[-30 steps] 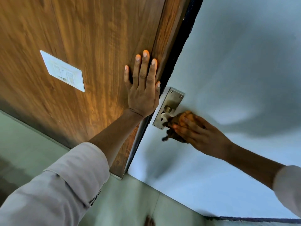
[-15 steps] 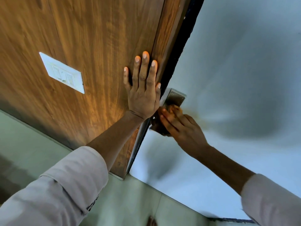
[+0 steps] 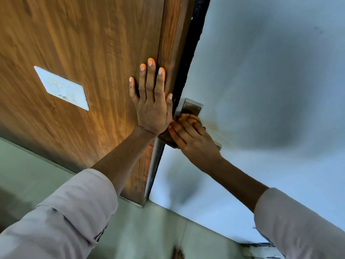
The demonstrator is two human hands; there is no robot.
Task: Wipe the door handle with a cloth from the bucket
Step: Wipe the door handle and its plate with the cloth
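Note:
A metal door handle plate is fixed to the pale blue-white door near its edge. My right hand presses an orange-brown cloth against the lower part of the plate, and the lever is mostly hidden under the cloth and hand; only its tip shows. My left hand lies flat with fingers spread on the wooden panel just left of the door's edge. No bucket is in view.
A white switch plate is set in the wooden panel at the left. A dark gap runs between panel and door. Greenish floor tiles lie below.
My right hand with the cloth slid left along the handle, from the lever's outer part onto the plate beside my left hand. My left hand stays flat on the wood.

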